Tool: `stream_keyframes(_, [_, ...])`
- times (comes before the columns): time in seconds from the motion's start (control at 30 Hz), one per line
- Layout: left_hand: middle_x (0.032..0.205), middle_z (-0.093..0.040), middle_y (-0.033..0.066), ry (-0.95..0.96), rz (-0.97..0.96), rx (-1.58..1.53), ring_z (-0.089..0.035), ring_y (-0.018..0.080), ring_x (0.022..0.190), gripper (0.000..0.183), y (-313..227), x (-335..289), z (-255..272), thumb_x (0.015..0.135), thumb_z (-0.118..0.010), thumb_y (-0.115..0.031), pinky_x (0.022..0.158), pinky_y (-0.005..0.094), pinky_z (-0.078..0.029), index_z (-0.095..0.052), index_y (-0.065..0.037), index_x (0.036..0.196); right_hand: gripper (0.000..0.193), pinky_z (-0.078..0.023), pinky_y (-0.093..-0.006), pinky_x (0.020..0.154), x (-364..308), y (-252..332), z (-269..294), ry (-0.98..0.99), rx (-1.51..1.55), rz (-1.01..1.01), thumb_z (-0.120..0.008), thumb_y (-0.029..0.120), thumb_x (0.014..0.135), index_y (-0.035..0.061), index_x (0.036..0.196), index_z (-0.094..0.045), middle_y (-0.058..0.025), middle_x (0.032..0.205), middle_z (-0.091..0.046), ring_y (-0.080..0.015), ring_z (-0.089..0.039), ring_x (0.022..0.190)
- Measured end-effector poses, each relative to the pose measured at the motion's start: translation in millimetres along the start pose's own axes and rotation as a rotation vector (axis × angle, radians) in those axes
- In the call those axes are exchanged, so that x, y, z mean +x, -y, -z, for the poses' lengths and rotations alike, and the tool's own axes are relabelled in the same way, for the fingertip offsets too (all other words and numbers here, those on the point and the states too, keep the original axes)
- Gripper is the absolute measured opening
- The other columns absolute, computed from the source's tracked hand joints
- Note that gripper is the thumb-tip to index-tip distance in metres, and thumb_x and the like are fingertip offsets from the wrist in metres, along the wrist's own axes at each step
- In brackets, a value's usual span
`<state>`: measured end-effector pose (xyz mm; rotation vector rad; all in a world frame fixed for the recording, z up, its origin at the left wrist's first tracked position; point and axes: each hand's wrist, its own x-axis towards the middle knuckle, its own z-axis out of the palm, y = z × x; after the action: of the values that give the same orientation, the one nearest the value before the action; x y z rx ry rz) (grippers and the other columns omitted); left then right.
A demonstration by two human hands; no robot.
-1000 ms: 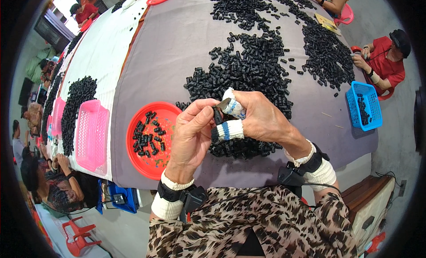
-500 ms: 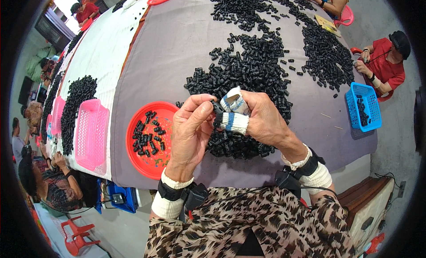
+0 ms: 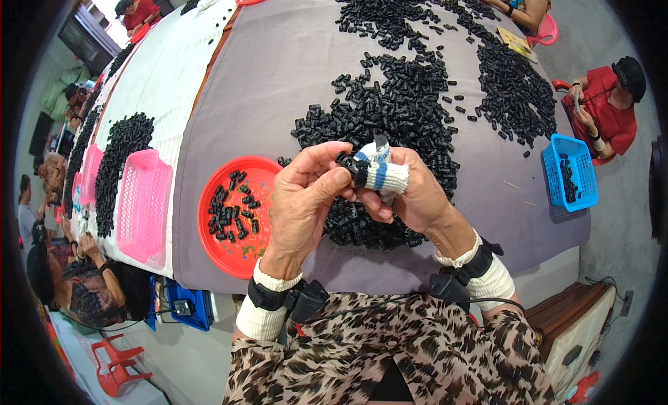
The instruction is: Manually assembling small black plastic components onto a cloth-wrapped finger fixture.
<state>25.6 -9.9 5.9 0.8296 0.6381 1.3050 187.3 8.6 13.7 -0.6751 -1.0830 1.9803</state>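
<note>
In front of my chest, my left hand (image 3: 296, 203) pinches a small black cylindrical plastic part (image 3: 344, 160) between thumb and fingers. My right hand (image 3: 424, 203) meets it from the other side, its fingers curled. White cloth with blue stripes (image 3: 387, 177) is wrapped about the right fingers and presses up to the part. A small grey piece (image 3: 380, 143) pokes up from the cloth; what it belongs to is hidden. Beyond and beneath both hands spreads a big pile of similar black parts (image 3: 396, 106).
A red round tray (image 3: 221, 257) with several black parts lies left of my hands. Pink baskets (image 3: 142, 203) stand farther left, a blue basket (image 3: 588, 174) at the right. Two thin sticks (image 3: 511, 184) lie nearby. Co-workers sit around, including one in red (image 3: 605, 113).
My right hand has turned, so the cloth-wrapped fingers now lie across the black part and the cloth's loop has folded. At the right, the co-worker's hands have drawn back from the table.
</note>
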Motion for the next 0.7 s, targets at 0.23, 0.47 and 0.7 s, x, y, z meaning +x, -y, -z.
stream_keyframes(0.23, [0.087, -0.059, 0.0039, 0.054, 0.006, -0.042, -0.055, 0.0095, 0.070, 0.025, 0.5, 1.4, 1.0, 0.085, -0.058, -0.005, 0.064, 0.0222, -0.048, -0.055, 0.001, 0.109, 0.024, -0.032, -0.0177, 0.034, -2.1, -3.7, -0.9, 0.011, 0.101, 0.013, -0.043, 0.019, 0.089, 0.0015, 0.081, -0.057, -0.0010, 0.054, -0.051, -0.0056, -0.043, 0.037])
stream_keyframes(0.47, [0.089, -0.060, 0.0064, 0.051, 0.024, -0.160, -0.056, 0.0108, 0.070, 0.016, 1.6, 3.1, 4.1, 0.086, -0.055, -0.008, 0.064, 0.0235, -0.049, -0.056, -0.001, 0.101, 0.018, -0.032, -0.0195, 0.034, -1.3, -2.1, -5.6, -0.085, -0.059, -0.005, -0.055, 0.021, 0.086, 0.0034, 0.081, -0.055, 0.0011, 0.054, -0.049, -0.0042, -0.042, 0.039])
stream_keyframes(0.7, [0.090, -0.061, 0.0077, 0.036, 0.068, -0.263, -0.059, 0.0113, 0.075, 0.021, 5.4, 3.0, 4.0, 0.086, -0.056, -0.011, 0.068, 0.0241, -0.050, -0.056, -0.001, 0.105, 0.028, -0.036, -0.0218, 0.041, 0.4, 15.9, -4.0, -0.076, -0.510, 0.001, -0.068, 0.028, 0.077, 0.0032, 0.082, -0.055, 0.0009, 0.059, -0.051, -0.0062, -0.047, 0.047])
